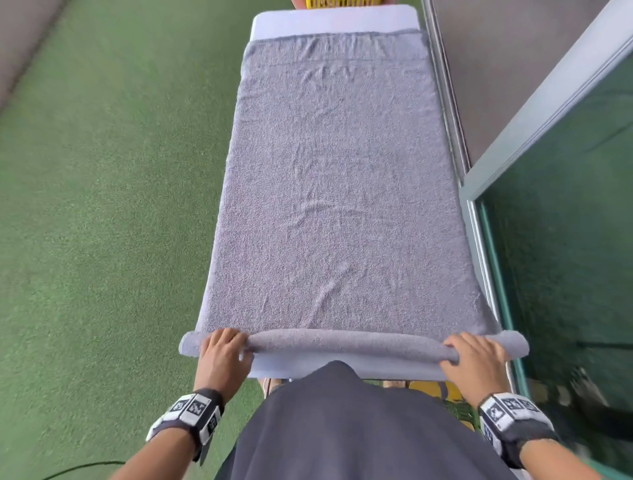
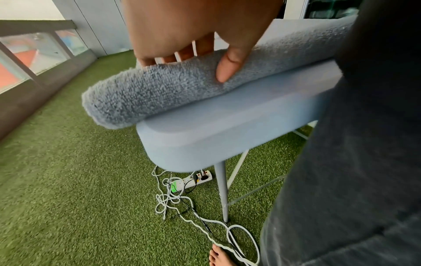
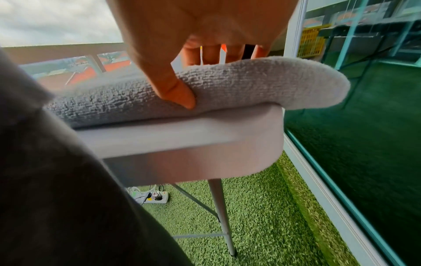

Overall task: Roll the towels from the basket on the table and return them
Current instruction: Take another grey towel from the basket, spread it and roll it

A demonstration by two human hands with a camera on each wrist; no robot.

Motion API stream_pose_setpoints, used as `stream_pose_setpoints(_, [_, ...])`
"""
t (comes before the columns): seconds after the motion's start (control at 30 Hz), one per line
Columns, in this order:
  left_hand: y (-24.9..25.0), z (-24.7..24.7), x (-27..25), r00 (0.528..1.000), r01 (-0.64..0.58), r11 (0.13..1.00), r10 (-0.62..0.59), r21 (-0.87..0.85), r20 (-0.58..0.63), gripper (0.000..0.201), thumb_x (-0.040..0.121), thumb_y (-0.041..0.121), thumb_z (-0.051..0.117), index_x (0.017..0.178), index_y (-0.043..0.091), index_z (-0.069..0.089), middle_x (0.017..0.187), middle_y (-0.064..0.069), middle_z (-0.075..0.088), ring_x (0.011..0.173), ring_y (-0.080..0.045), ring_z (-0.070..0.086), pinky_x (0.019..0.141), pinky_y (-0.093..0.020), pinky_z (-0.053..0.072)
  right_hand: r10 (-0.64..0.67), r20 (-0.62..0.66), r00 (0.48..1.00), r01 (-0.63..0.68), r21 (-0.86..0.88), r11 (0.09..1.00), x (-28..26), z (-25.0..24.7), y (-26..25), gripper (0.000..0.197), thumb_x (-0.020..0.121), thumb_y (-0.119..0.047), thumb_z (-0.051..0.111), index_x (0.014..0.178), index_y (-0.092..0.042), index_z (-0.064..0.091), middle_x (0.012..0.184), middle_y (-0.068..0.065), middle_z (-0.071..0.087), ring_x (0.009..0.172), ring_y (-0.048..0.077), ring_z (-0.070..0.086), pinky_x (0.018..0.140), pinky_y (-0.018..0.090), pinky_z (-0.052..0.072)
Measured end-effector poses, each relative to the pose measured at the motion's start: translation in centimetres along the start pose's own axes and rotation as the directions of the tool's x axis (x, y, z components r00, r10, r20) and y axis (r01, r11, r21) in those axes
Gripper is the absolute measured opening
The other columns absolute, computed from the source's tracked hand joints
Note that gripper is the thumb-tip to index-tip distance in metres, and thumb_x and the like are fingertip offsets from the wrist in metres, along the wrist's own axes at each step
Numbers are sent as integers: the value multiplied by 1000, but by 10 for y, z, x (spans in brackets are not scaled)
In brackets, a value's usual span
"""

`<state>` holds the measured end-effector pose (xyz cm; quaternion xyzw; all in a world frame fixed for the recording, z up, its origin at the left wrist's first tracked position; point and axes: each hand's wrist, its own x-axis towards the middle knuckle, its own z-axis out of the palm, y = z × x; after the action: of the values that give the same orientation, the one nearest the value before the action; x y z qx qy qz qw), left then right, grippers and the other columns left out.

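Observation:
A grey towel [image 1: 339, 192] lies spread flat along the narrow white table [image 1: 335, 20]. Its near end is rolled into a thin roll [image 1: 352, 344] across the table's near edge. My left hand [image 1: 224, 353] grips the roll's left end [image 2: 145, 97], fingers over the top and thumb [image 2: 227, 68] pressed on the near side. My right hand [image 1: 474, 356] grips the roll's right end [image 3: 262, 84] the same way, thumb [image 3: 180, 93] dug into the near side. Both roll ends overhang the table's sides. A yellow basket [image 1: 342, 3] shows at the table's far end.
Green artificial turf [image 1: 102, 205] covers the floor to the left. A glass wall with a metal frame [image 1: 548, 205] runs close along the table's right side. A power strip [image 2: 193, 180] and tangled cables [image 2: 182, 203] lie under the table by my bare foot [image 2: 218, 255].

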<state>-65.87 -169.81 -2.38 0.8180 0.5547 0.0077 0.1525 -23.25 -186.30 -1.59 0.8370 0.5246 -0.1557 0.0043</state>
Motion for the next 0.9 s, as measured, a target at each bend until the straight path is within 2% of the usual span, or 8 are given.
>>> stream_pose_setpoints(0.1, [-6, 1, 7, 1000, 12, 1000, -12, -9, -12, 39, 86, 16, 40, 120, 11, 57, 110, -4, 60, 102, -28, 53, 98, -51, 41, -66, -89, 994, 69, 31, 997, 6, -1, 0, 37, 82, -36, 36, 98, -28, 69, 104, -11, 64, 100, 18, 60, 104, 46, 27])
stream_pose_setpoints(0.2, [-10, 9, -2, 1000, 25, 1000, -25, -10, 10, 51, 93, 15, 36, 143, 5, 38, 144, -12, 44, 137, -30, 35, 118, -43, 10, -48, -126, 991, 56, 55, 997, 2, 2, 4, 40, 94, -30, 54, 134, -22, 55, 138, -6, 53, 127, 19, 50, 113, 41, 15])
stream_pose_setpoints(0.3, [-9, 10, -16, 997, -45, 999, 46, -9, 63, 52, 85, 31, 42, 127, 5, 57, 129, -13, 59, 124, -31, 52, 112, -38, 19, -79, 14, 997, 78, 46, 996, -10, 14, 8, 57, 70, -19, 82, 123, -20, 63, 124, -2, 64, 117, 23, 58, 112, 46, 26])
stream_pose_setpoints(0.43, [-4, -6, -3, 999, -17, 998, 20, -60, 49, 25, 77, 32, 37, 85, 25, 60, 82, 6, 62, 77, -20, 59, 81, -39, 43, -3, 92, 996, 0, 29, 1000, -2, 3, 6, 34, 66, -14, 76, 98, -23, 70, 98, -5, 64, 97, 22, 61, 94, 43, 40])
stream_pose_setpoints(0.5, [-5, -7, 6, 999, -15, 998, 17, -56, 47, 34, 86, 24, 32, 109, 24, 57, 107, 1, 63, 101, -25, 59, 92, -44, 41, -19, 23, 1000, 18, 33, 999, 9, -5, 4, 31, 77, -14, 68, 107, -22, 70, 109, -3, 61, 102, 21, 56, 96, 42, 37])
stream_pose_setpoints(0.6, [-5, -2, 12, 998, 56, 993, -53, -105, 25, 55, 96, 20, 23, 149, 8, 25, 152, -4, 23, 144, -22, 18, 119, -40, 9, -10, -74, 997, 24, 201, 979, 11, -7, -2, 44, 92, -14, 55, 136, -19, 53, 139, 2, 49, 121, 27, 48, 104, 47, 38])
stream_pose_setpoints(0.77, [-9, 10, -14, 996, -62, 994, 67, -87, 54, 58, 82, 17, 69, 136, 8, 50, 141, -9, 47, 134, -30, 41, 114, -44, 25, -140, 39, 989, 134, 123, 983, -18, 23, 11, 64, 80, -16, 74, 139, -19, 48, 143, -1, 47, 134, 20, 40, 116, 43, 24])
stream_pose_setpoints(0.9, [-6, 1, -6, 997, -33, 999, 32, 11, 76, 37, 64, 13, 80, 98, 16, 66, 101, 0, 65, 92, -26, 61, 87, -38, 44, -64, 3, 998, 64, 52, 997, -7, 9, 3, 44, 53, -11, 85, 92, -23, 68, 97, -6, 63, 91, 22, 60, 79, 39, 45])
